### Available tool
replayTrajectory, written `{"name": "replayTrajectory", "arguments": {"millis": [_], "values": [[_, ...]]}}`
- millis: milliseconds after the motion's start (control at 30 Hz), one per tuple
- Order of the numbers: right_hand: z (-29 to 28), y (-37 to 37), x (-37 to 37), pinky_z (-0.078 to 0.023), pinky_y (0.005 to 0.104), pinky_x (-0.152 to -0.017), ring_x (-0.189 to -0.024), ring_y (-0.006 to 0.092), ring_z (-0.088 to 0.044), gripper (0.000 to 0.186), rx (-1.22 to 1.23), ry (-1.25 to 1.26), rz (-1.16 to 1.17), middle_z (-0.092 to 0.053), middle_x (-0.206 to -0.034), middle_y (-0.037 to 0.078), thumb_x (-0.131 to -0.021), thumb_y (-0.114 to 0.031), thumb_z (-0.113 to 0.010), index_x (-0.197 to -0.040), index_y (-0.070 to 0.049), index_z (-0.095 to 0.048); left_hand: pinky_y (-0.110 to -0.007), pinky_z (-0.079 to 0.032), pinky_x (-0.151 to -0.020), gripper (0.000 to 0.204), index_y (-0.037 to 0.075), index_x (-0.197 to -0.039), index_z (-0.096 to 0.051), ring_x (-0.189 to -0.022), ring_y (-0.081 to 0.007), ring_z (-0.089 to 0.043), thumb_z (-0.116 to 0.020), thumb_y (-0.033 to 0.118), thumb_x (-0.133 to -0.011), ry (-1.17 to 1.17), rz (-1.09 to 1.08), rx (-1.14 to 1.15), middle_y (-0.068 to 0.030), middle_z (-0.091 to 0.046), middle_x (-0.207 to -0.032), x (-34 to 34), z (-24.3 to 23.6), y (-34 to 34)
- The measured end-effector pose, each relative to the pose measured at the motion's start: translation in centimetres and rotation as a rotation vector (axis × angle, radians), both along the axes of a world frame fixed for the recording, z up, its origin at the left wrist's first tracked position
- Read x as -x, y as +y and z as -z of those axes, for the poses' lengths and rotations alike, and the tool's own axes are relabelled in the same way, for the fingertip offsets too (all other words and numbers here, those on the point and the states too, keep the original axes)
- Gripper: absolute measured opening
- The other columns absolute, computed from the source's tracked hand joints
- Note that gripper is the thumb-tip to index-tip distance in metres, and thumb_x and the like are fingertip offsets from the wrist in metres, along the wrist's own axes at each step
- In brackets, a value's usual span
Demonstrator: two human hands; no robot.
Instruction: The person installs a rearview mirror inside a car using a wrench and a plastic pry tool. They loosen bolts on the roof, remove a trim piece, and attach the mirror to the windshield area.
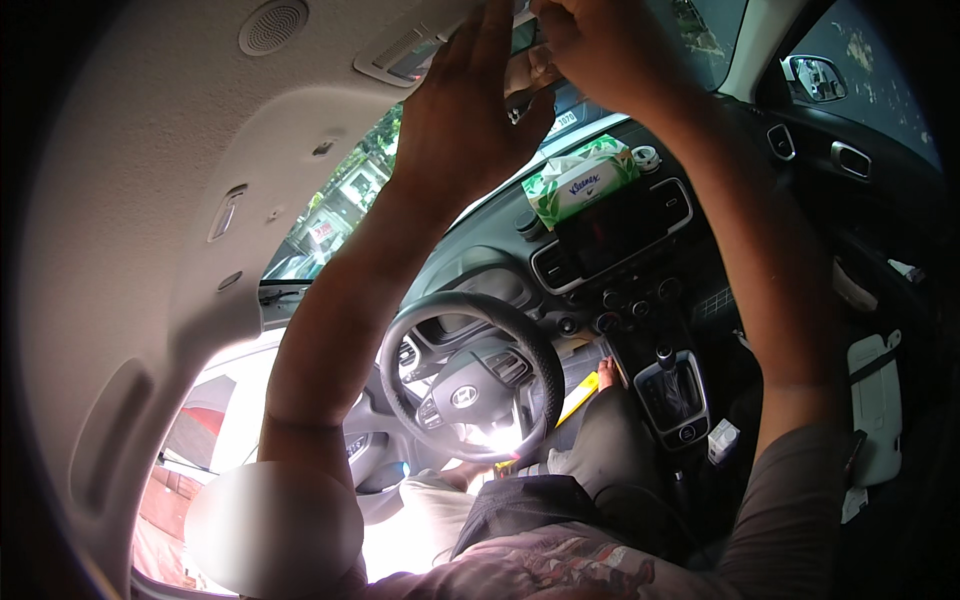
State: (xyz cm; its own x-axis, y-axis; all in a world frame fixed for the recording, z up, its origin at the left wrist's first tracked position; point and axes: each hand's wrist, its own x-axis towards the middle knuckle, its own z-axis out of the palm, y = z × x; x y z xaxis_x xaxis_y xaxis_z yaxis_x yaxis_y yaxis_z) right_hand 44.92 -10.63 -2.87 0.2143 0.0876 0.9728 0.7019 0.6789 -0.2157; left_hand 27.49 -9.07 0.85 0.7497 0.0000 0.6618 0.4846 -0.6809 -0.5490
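Both my arms reach up to the ceiling at the top of the windscreen. My left hand lies along the overhead console, its fingers stretched upward and its thumb held apart. Beside it, my right hand has its fingers curled in near the rear-view mirror. Whatever those fingers pinch is hidden by the hand and the picture's upper edge. The mirror shows only in part between the two hands.
Below my arms are the steering wheel, a green and white tissue box on the dashboard, and the gear lever. A small white box sits beside the lever. Further right lies a pale grey flat panel.
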Motion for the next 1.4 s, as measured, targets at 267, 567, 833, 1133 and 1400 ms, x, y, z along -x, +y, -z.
{"name": "replayTrajectory", "arguments": {"millis": [267, 567, 833, 1133, 1400], "values": [[1.1, -2.7, -0.1, -0.056, 0.0344, -0.072, -0.079, 0.0217, -0.074, 0.029, 0.133, 0.078, -0.218, -0.073, -0.086, 0.018, -0.105, -0.004, -0.054, -0.131, 0.000, -0.065, -0.049, -0.058, -0.095, 0.077, -0.008, -0.151, -0.045, -0.121, -0.0488, -0.065, -0.075, 0.030, -0.090, 0.031, 0.029, -0.111, -0.0360, -0.060, -0.136, 0.8, 0.0, -0.6], [5.5, 4.9, 0.3, -0.047, 0.0291, -0.065, -0.068, 0.0085, -0.055, 0.031, 0.069, 0.185, -0.302, -0.062, -0.078, 0.002, -0.108, -0.014, -0.054, -0.133, -0.001, -0.066, -0.042, -0.062, -0.090, 0.081, 0.005, -0.156, -0.048, -0.110, -0.0340, -0.074, -0.082, 0.030, -0.087, 0.039, -0.144, 0.040, -0.0231, -0.072, -0.127, 4.4, 1.3, 0.9], [4.3, 2.8, 2.4, -0.053, 0.0364, -0.070, -0.074, 0.0206, -0.067, 0.028, 0.345, 0.251, -0.446, -0.071, -0.086, 0.010, -0.107, -0.013, -0.057, -0.131, -0.002, -0.066, -0.041, -0.063, -0.088, 0.080, 0.004, -0.158, -0.045, -0.120, -0.0324, -0.071, -0.080, 0.028, -0.090, -0.022, -0.207, 0.119, -0.0262, -0.067, -0.137, 6.8, 0.2, 2.6], [8.8, 3.8, 5.6, -0.055, 0.0442, -0.082, -0.087, 0.0353, -0.073, 0.027, 0.325, 0.230, -0.588, -0.073, -0.094, 0.021, -0.103, -0.016, -0.054, -0.123, -0.006, -0.070, -0.044, -0.061, -0.088, 0.103, 0.000, -0.166, -0.018, -0.106, -0.0365, -0.076, -0.078, 0.030, -0.088, 0.018, -0.395, 0.089, -0.0271, -0.072, -0.122, 9.3, 1.2, 0.9], [11.3, 4.4, 8.1, -0.055, 0.0461, -0.084, -0.090, 0.0377, -0.073, 0.029, 0.326, 0.276, -0.716, -0.074, -0.104, 0.023, -0.103, -0.015, -0.054, -0.125, -0.002, -0.069, -0.041, -0.058, -0.059, 0.103, 0.005, -0.169, -0.014, -0.066, -0.0289, -0.071, -0.074, 0.032, -0.090, 0.260, -0.658, -0.243, -0.0123, -0.072, -0.078, 10.2, -0.6, 1.2]]}}
